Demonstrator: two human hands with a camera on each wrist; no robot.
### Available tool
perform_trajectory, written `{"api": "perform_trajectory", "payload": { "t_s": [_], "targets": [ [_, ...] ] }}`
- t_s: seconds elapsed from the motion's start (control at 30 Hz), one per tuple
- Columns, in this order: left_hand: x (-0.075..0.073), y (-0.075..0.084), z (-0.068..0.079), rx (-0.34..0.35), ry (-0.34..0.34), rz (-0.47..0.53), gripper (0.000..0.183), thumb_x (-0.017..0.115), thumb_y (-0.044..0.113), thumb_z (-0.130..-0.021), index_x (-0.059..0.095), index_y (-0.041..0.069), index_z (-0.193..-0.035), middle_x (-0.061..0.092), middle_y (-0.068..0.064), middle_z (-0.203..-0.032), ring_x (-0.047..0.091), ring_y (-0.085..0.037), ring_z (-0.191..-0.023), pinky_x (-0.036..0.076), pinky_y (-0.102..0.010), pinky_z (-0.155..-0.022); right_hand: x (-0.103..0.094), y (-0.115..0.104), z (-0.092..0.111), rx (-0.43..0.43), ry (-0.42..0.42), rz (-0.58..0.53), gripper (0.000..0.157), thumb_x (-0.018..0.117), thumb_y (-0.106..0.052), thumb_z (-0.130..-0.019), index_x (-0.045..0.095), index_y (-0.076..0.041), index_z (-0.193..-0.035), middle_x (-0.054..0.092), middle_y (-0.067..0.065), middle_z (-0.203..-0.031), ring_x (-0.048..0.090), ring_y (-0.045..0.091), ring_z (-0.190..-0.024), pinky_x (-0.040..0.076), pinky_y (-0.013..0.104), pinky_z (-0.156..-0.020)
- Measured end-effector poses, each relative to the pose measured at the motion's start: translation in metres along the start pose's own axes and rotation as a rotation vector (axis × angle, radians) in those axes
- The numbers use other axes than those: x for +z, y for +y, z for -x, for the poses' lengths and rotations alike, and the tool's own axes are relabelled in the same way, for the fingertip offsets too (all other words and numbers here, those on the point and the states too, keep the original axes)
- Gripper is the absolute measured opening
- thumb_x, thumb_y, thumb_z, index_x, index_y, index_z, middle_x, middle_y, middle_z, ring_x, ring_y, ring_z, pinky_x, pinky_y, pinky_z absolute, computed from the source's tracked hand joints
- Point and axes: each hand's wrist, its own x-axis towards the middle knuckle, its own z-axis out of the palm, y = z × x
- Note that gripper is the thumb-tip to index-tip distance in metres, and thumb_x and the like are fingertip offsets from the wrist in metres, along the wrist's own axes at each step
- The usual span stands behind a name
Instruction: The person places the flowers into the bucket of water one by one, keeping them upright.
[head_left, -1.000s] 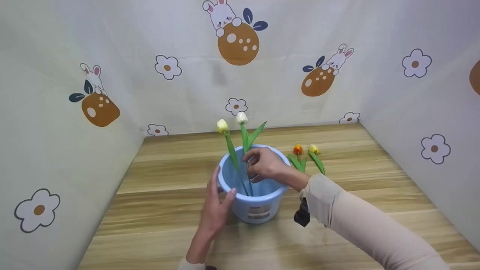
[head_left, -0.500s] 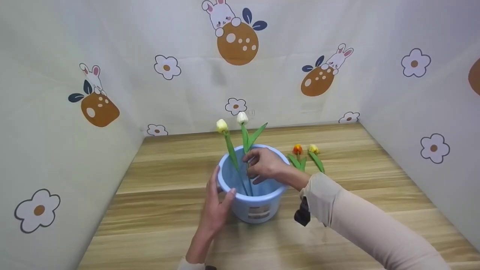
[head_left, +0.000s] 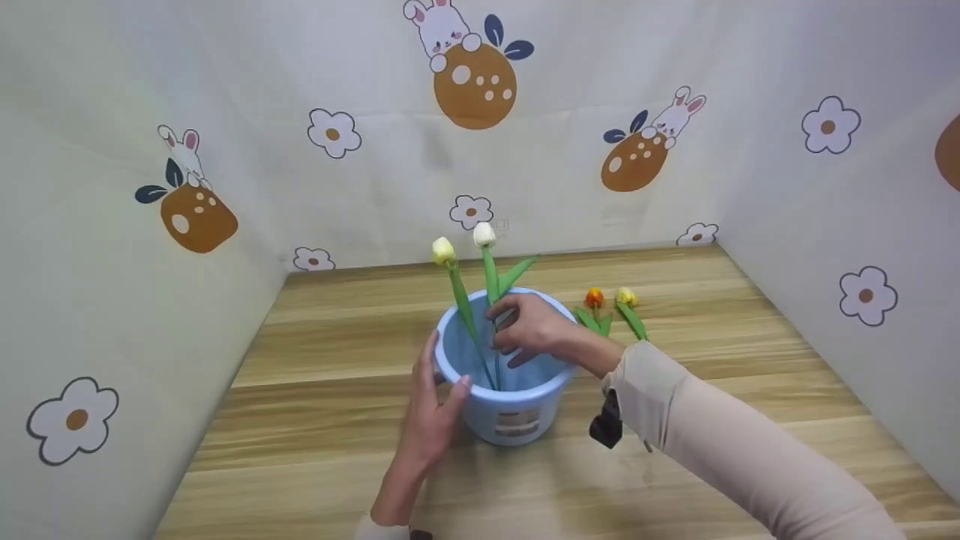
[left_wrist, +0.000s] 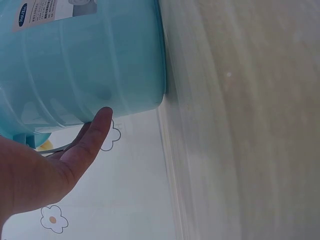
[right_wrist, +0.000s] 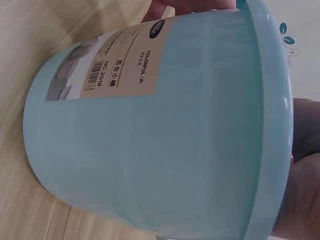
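Observation:
A light blue plastic bucket [head_left: 501, 431] with a paper label stands on the wooden table. Against its left side rests my left hand [head_left: 431, 416], fingers straight along the wall and thumb at the front rim; the left wrist view shows this hand [left_wrist: 60, 172] touching the bucket wall [left_wrist: 90, 65]. Over the bucket's mouth, my right hand [head_left: 532, 326] pinches the stem of a white tulip [head_left: 484, 235]. A pale yellow tulip [head_left: 443, 250] leans inside the bucket, left of the white one. In the right wrist view, the bucket rim [right_wrist: 274, 115] hides much of my right hand [right_wrist: 302, 195].
On the table [head_left: 322, 390], right of the bucket, lie an orange-red tulip [head_left: 594, 298] and a yellow tulip [head_left: 627, 298], their lower stems partly hidden by my right arm. A curtain [head_left: 360, 202] with rabbit and flower prints encloses the table at the back and sides.
The white tulip has turned slightly in my right hand: its leaf swings right and lower, and its stem's lower end shifts a little left. My left hand and the bucket stay put.

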Motion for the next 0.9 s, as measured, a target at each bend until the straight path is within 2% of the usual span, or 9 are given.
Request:
{"api": "perform_trajectory", "payload": {
  "t_s": [0.23,0.47,0.57,0.77,0.9],
  "targets": [
    [0.001,-0.001,-0.001,-0.014,0.0,0.006,0.076,0.059,0.034,-0.104,0.02,0.025,-0.169,0.027,-0.013,-0.173,0.04,-0.041,-0.152,0.04,-0.065,-0.12,-0.009,-0.005,0.003,0.0,0.006,0.016,0.048,0.073,-0.003,-0.092,0.062,0.002,-0.139,0.073,0.022,-0.119,0.075,0.038,-0.105,0.067,0.041,-0.077],
    [0.001,0.0,-0.002,-0.027,-0.001,0.001,0.076,0.058,0.036,-0.104,0.019,0.029,-0.169,0.026,-0.01,-0.174,0.042,-0.04,-0.151,0.042,-0.063,-0.119,-0.016,-0.008,0.008,-0.025,0.013,-0.01,0.048,0.07,0.002,-0.092,0.062,0.003,-0.139,0.071,0.027,-0.122,0.074,0.036,-0.101,0.067,0.04,-0.078],
    [0.001,0.0,-0.001,-0.03,0.0,-0.001,0.076,0.058,0.037,-0.104,0.019,0.029,-0.169,0.026,-0.01,-0.173,0.042,-0.04,-0.151,0.043,-0.064,-0.118,-0.021,-0.009,0.009,-0.02,0.018,-0.026,0.047,0.07,0.003,-0.092,0.062,0.001,-0.139,0.07,0.027,-0.122,0.074,0.038,-0.105,0.067,0.04,-0.079],
    [0.001,-0.001,-0.002,-0.013,0.002,0.014,0.078,0.059,0.036,-0.103,0.019,0.024,-0.169,0.028,-0.012,-0.172,0.042,-0.039,-0.15,0.042,-0.063,-0.119,-0.033,-0.01,0.011,-0.017,0.025,-0.047,0.049,0.07,0.002,-0.093,0.062,-0.002,-0.141,0.069,0.021,-0.115,0.076,0.034,-0.102,0.067,0.041,-0.08],
    [0.002,-0.001,-0.002,-0.016,0.002,0.018,0.078,0.059,0.035,-0.103,0.019,0.023,-0.169,0.027,-0.01,-0.173,0.041,-0.038,-0.151,0.04,-0.063,-0.121,-0.039,-0.01,0.014,-0.019,0.033,-0.048,0.049,0.07,0.001,-0.093,0.061,-0.003,-0.141,0.069,0.022,-0.116,0.076,0.034,-0.101,0.067,0.041,-0.08]
  ]
}}
